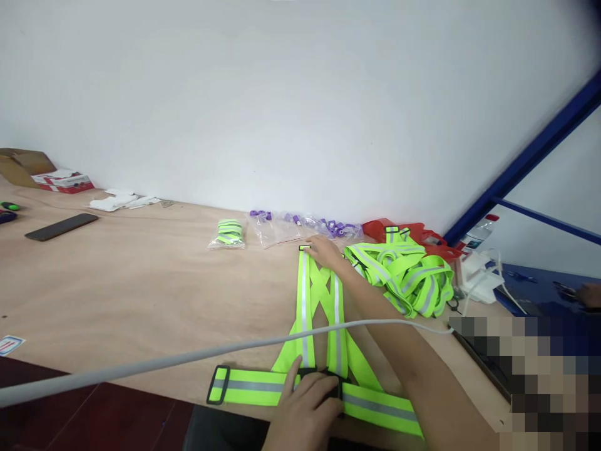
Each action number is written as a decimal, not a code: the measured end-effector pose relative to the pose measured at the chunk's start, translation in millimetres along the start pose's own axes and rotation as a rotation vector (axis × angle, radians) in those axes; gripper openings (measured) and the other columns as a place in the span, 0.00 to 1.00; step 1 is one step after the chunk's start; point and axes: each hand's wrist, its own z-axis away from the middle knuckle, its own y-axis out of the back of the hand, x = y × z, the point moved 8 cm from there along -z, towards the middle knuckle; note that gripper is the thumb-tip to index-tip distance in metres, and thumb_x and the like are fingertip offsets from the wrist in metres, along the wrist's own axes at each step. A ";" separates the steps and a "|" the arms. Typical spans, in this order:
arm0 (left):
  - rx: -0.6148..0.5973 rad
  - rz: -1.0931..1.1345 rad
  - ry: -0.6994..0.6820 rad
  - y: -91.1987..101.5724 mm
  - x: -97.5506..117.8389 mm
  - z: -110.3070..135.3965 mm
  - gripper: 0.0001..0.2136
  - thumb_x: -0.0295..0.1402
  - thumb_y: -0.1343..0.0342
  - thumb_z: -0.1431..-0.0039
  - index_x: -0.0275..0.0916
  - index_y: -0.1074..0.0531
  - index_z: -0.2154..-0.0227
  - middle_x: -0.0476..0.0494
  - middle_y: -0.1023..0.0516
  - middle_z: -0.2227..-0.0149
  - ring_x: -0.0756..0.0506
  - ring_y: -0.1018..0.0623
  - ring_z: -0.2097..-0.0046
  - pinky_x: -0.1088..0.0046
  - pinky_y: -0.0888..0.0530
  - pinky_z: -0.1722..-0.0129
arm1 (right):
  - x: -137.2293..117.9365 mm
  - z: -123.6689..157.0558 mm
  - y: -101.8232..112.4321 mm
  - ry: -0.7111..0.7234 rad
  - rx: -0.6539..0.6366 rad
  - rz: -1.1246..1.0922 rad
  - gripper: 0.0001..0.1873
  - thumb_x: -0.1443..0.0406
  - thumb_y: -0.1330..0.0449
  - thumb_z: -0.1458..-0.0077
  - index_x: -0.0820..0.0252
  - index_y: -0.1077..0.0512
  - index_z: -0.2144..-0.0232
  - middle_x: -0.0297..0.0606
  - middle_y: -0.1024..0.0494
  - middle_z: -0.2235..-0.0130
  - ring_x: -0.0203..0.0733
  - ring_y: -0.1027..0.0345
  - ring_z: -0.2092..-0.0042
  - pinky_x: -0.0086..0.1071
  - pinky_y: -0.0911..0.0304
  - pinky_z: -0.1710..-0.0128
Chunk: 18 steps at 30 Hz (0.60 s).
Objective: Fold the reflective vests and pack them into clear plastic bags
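The white wall (300, 113) rises behind everything and bounds the far side of the tabletop (141, 282). My landmark is the fluorescent yellow-green harness (305, 307), spread flat with its belt along the near edge. Left of the harness, a broad bare stretch of wood leaves me room to move. Right of it, space is tight: a heap of similar straps (422, 275) lies close beside it, with a red bag (380, 227) behind the heap. Beyond the harness's top, near the wall, are clear bags (277, 233) holding purple pieces, and just left of those a packet (229, 233) with a folded strap. A pale cable (188, 359) passes in front of the harness.

My left grip (305, 401) lies over the dark buckle at the harness's middle, fingers bent; I cannot tell whether they close on it. My right grip (323, 250) reaches the harness's top, fingertips at the black slider (305, 248); whether they pinch it, I cannot tell either.

Far left of the harness, the red-and-white box (66, 181) has no print I can read. Nearer, the small card (10, 344) bears red strokes, perhaps "11".
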 end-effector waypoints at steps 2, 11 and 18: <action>-0.043 0.024 0.021 0.7 1.2 -1.5 0.07 0.28 0.46 0.31 0.44 0.24 0.57 0.46 0.19 0.48 0.46 0.21 0.46 0.54 0.51 0.27 | -3.7 12.1 7.1 0.004 0.016 -0.015 0.17 0.59 0.45 0.31 0.60 0.27 0.45 0.49 0.23 0.43 0.52 0.32 0.40 0.44 0.38 0.40; -0.190 0.035 0.041 16.1 8.9 -6.8 0.17 0.20 0.49 0.37 0.46 0.26 0.52 0.48 0.23 0.41 0.43 0.27 0.37 0.52 0.39 0.31 | -19.8 114.3 4.6 0.062 -0.122 -0.056 0.30 0.51 0.51 0.30 0.58 0.38 0.32 0.49 0.36 0.31 0.53 0.44 0.30 0.50 0.47 0.32; -0.291 -0.095 0.109 4.9 2.9 -1.4 0.28 0.26 0.42 0.38 0.45 0.36 0.35 0.36 0.45 0.27 0.27 0.40 0.30 0.43 0.29 0.40 | -15.4 155.2 -21.9 -0.041 -0.335 -0.035 0.42 0.41 0.55 0.33 0.60 0.48 0.28 0.51 0.51 0.26 0.59 0.61 0.25 0.53 0.55 0.30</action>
